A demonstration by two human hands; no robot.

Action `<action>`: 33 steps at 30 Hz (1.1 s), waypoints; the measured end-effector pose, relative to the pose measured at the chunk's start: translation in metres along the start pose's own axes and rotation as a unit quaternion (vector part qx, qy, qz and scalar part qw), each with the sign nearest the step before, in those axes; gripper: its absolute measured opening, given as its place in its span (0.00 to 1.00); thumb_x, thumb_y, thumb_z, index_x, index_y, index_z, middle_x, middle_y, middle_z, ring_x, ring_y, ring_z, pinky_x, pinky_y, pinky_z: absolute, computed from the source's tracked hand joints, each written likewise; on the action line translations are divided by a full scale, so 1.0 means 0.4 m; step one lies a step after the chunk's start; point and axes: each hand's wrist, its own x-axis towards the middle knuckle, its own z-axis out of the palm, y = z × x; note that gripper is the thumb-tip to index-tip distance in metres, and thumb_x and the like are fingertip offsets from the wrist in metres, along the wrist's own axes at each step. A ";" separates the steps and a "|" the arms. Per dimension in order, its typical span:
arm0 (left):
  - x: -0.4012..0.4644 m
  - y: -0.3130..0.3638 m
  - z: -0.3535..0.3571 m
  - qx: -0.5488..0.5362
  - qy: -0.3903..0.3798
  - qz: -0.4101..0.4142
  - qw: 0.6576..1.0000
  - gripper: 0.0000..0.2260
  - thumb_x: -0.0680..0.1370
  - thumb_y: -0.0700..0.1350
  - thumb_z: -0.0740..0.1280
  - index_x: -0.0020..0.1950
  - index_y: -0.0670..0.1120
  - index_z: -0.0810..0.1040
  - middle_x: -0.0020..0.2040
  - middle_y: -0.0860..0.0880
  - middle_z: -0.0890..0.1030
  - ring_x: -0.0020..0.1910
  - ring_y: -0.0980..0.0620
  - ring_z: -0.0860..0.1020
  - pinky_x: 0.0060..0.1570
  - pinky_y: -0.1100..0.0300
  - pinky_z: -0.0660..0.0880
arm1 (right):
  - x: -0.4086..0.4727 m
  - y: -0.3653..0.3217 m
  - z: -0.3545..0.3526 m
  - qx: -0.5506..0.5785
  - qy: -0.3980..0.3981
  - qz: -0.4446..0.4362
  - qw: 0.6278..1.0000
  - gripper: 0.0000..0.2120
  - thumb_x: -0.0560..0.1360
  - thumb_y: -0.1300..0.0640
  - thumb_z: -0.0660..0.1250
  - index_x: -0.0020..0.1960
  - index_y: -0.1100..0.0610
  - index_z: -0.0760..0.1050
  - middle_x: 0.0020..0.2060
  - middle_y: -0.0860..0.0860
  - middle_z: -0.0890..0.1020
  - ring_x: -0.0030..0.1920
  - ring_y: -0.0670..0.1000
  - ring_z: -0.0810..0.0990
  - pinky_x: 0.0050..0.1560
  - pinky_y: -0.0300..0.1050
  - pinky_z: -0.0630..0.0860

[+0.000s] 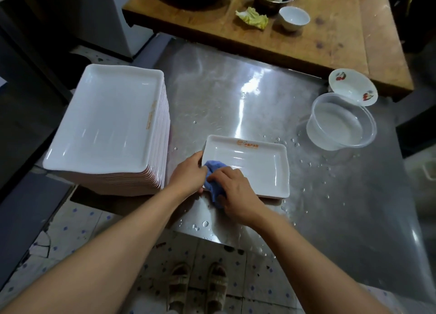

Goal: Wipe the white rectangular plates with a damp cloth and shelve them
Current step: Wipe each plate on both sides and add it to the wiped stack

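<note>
Orange-printed plate (257,169), writing illegible; right hand (232,191) grips blue cloth (215,186); left hand (188,172) fingers hold the plate's edge; tub (342,125) holds water.

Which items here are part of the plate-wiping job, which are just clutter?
Job: single plate, blue cloth, plate stack, left hand steadying the plate, right hand on the cloth.

Clutter: clear tub of water, cherry bowl, white cup, cabbage leaf.

A person's right hand (232,188) presses a blue cloth (215,184) onto a white rectangular plate (254,169) on a wet steel table (236,96), the left hand (188,172) gripping its edge. A tall plate stack (111,125) stands alongside.
</note>
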 end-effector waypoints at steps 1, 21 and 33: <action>-0.002 0.003 0.007 0.039 0.011 0.010 0.999 0.18 0.76 0.43 0.60 0.65 0.56 0.72 0.52 0.46 0.81 0.45 0.44 0.79 0.49 0.52 0.77 | -0.004 0.003 0.001 0.004 0.007 0.003 1.000 0.21 0.69 0.66 0.67 0.61 0.58 0.73 0.61 0.56 0.73 0.56 0.59 0.70 0.56 0.51 0.68; 0.015 0.020 0.020 0.204 0.019 0.044 0.978 0.24 0.72 0.41 0.59 0.68 0.51 0.68 0.60 0.44 0.78 0.57 0.40 0.75 0.56 0.49 0.73 | 0.032 0.184 -0.111 -0.046 0.101 0.213 0.971 0.14 0.73 0.65 0.62 0.58 0.61 0.72 0.60 0.59 0.68 0.58 0.61 0.69 0.54 0.47 0.69; 0.007 0.038 0.028 0.208 0.038 0.036 0.977 0.22 0.71 0.39 0.58 0.65 0.47 0.71 0.59 0.42 0.78 0.57 0.39 0.75 0.55 0.51 0.73 | -0.032 0.112 -0.087 -0.050 -0.021 0.058 0.997 0.18 0.69 0.67 0.63 0.56 0.56 0.77 0.62 0.54 0.74 0.55 0.59 0.72 0.55 0.51 0.71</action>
